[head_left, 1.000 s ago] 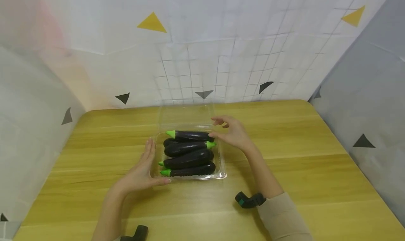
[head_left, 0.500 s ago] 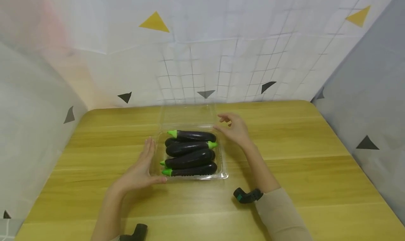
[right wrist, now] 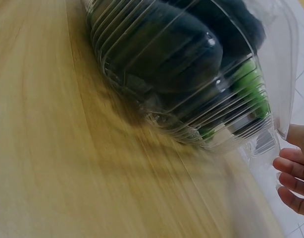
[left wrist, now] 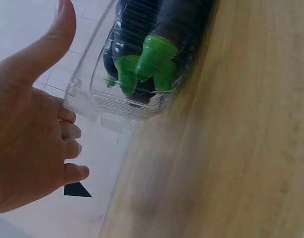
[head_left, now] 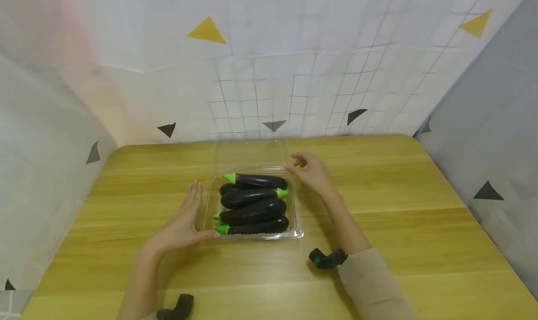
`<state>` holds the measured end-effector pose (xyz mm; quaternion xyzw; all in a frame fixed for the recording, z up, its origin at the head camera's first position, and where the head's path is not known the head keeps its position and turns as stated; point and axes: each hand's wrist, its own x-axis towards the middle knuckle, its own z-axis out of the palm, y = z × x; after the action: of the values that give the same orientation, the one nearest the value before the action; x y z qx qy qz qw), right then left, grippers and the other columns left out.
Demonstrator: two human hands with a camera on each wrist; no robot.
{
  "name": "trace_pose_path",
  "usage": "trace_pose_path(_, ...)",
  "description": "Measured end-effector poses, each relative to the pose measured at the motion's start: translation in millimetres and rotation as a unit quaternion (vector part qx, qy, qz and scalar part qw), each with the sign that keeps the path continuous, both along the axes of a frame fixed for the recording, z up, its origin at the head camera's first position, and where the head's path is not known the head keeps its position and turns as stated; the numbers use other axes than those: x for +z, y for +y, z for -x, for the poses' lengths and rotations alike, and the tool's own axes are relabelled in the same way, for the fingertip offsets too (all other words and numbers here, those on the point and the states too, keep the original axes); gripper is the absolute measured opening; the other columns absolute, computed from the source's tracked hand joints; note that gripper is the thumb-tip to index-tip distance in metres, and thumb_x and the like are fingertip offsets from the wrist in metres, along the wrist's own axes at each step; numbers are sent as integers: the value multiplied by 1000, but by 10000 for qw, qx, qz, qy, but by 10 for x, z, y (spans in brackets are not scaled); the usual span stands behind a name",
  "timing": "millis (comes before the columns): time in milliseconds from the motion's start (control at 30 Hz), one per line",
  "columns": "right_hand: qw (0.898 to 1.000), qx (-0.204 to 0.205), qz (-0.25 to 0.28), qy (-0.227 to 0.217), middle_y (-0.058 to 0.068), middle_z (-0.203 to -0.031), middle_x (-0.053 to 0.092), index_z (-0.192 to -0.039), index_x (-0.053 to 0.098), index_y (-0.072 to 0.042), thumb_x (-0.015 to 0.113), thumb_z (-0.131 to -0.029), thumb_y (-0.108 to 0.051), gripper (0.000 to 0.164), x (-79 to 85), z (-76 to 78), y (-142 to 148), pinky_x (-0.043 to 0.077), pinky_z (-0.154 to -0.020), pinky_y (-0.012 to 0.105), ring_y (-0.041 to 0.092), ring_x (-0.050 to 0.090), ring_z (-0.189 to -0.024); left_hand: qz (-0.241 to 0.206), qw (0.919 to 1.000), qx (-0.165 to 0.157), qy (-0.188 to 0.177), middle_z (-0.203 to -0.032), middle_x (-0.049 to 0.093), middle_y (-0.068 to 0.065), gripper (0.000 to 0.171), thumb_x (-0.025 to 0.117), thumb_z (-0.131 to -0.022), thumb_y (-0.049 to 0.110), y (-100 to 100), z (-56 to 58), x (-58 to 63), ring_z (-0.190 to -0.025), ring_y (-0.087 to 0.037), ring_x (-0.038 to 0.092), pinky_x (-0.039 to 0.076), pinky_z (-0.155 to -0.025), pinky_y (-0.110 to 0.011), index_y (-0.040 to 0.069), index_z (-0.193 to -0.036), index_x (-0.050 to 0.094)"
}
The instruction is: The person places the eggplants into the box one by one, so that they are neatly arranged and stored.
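Observation:
A clear plastic clamshell box sits on the table with several dark eggplants lying crosswise in it, their green stem ends pointing to different sides. Its transparent lid is folded back toward the wall. At the box's left side my left hand has its fingers straight and thumb spread, the thumb tip near the front left corner. My right hand is by the back right corner near the hinge, thumb tip close to the rim and fingers loosely bent. Nothing shows in either hand.
The wooden table meets a white sheet wall right behind the lid, with grey sheeting at the right. Black wrist-worn devices stick out from both forearms.
My right hand has drawn off the end of the rearmost eggplant, moving right to beside the box's rim. My left hand has eased slightly left, away from the box. The eggplants stay put.

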<state>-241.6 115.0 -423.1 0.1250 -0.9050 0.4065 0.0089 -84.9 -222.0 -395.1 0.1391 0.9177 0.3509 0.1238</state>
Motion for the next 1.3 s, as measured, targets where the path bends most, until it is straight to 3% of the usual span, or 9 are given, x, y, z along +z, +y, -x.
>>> trace_pose_path(333, 9979, -406, 401, -294, 12, -102, 66, -122, 64, -4, 63, -89, -51, 57, -80, -52, -17, 51, -79, 39, 27, 60, -94, -110, 9997, 42, -198, -153, -31, -8, 123, 76, -81, 40, -30, 48, 67, -141, -30, -24, 2, -110, -63, 11, -149, -23)
trace_pose_path(433, 9968, -345, 523, -505, 11, -104, 67, -121, 65, -6, 62, -89, -52, 56, -91, -87, -28, 51, -80, 39, 26, 60, -95, -110, 9995, 37, -281, -153, -31, -8, 123, 76, -82, 40, -20, 53, 55, -141, -32, -22, 2, -110, -62, 12, -149, -23)
trace_pose_path(633, 9934, -323, 891, -647, 14, -109, 66, -124, 63, -6, 62, -91, -46, 52, -132, -122, -68, 51, -85, 39, 27, 59, -99, -117, 9993, -61, -363, -154, -29, -13, 121, 76, -82, 40, 4, 48, 23, -141, -38, -20, 2, -109, -63, 5, -150, -19)
trace_pose_path(833, 9846, -546, 1526, -656, 10, -103, 63, -124, 63, -8, 70, -88, -35, 46, -153, -132, -125, 52, -79, 36, 24, 58, -95, -31, 9991, -63, -425, -155, -23, -20, 121, 76, -81, 42, 22, 54, 12, -142, -39, -16, 3, -110, -63, 0, -150, -13)
trace_pose_path(1133, 9751, -759, 2077, 152, 12, -95, 64, -112, 63, -2, 77, -82, -13, 34, -149, -158, -154, 46, -70, 27, 20, 55, -87, 52, 9991, -110, -418, -156, -18, -21, 118, 75, -81, 43, 24, 63, 6, -143, -38, -15, 4, -110, -63, -1, -151, -9)
trace_pose_path(1300, 9726, -752, 2177, 319, 13, -94, 68, -101, 62, -2, 76, -82, -5, 24, -132, -159, -154, 43, -66, 23, 19, 55, -84, -31, 9990, -149, -416, -157, -17, -21, 116, 75, -82, 41, 7, 67, 30, -143, -38, -15, 3, -110, -64, -1, -152, -8)
